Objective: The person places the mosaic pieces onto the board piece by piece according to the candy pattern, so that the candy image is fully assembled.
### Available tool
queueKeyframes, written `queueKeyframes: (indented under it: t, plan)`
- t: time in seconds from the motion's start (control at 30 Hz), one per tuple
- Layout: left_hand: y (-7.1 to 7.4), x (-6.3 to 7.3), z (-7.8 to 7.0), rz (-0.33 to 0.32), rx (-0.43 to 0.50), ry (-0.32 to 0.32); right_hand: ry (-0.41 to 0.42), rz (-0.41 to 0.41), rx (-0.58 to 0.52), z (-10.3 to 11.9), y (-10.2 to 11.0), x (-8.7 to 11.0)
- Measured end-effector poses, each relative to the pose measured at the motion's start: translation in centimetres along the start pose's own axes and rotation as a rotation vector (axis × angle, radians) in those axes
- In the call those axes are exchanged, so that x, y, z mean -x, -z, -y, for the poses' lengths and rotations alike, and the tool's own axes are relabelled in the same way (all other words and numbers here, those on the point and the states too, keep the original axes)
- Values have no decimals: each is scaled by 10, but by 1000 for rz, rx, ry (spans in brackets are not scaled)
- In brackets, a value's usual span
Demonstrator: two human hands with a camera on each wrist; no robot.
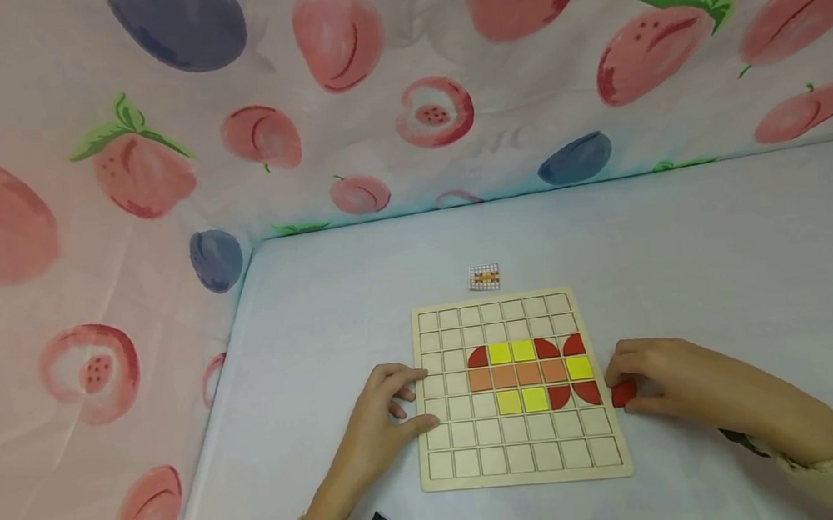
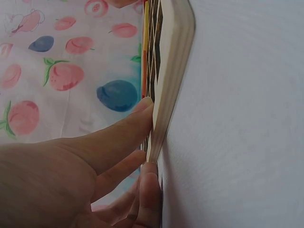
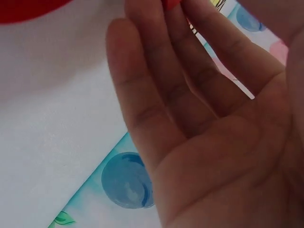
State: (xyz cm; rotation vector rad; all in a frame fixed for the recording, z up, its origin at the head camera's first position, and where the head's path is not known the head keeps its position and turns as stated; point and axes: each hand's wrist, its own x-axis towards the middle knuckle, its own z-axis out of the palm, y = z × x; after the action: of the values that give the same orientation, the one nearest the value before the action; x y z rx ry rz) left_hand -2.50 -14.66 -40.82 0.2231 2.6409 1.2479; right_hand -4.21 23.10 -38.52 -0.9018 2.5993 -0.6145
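A wooden grid board [image 1: 463, 461] lies on the white tabletop. Yellow squares [image 1: 509, 403], orange squares [image 1: 529, 374] and red quarter-round pieces [image 1: 588, 394] sit in its grid, forming a fish-like pattern. At the board's left edge, my left hand [image 1: 382, 410] rests its fingertips and thumb. The left wrist view shows that thumb [image 2: 142, 111] against the board's rim [image 2: 173, 66]. Just off the right edge, my right hand [image 1: 657, 375] pinches a small red piece [image 1: 623, 393], partly covered by the fingers. In the right wrist view only a bit of red [image 3: 171, 4] shows between them.
A small printed pattern card [image 1: 484, 277] lies behind the board. A fruit-print cloth [image 1: 433, 116] rises along the back and left of the table [image 1: 733, 263]. In the right wrist view, a blurred red rounded shape [image 3: 28, 9] fills the upper left corner; I cannot tell what it is.
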Motion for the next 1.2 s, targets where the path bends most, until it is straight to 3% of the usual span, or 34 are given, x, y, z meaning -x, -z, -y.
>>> queueKeyframes:
  t: [0.37,0.43,0.6,0.67,0.93,1.2]
  plan:
    - [-1,-1,0,-2,0,6,-78,-10,-124,4,5,0]
    - [-1,-1,1,-4,0,5,-57,-29,-139,4,7,0]
    - [-1,-1,1,-6,4,1,34,-81,-42,5,10,-5]
    - [-1,-1,1,-7,5,1,34,-89,-18,9,11,-7]
    - [-2,-1,2,-14,7,-6,0,-100,-88,23,13,-18]
    - [-1,-2,2,-19,3,-5,52,-131,-57,33,13,-28]
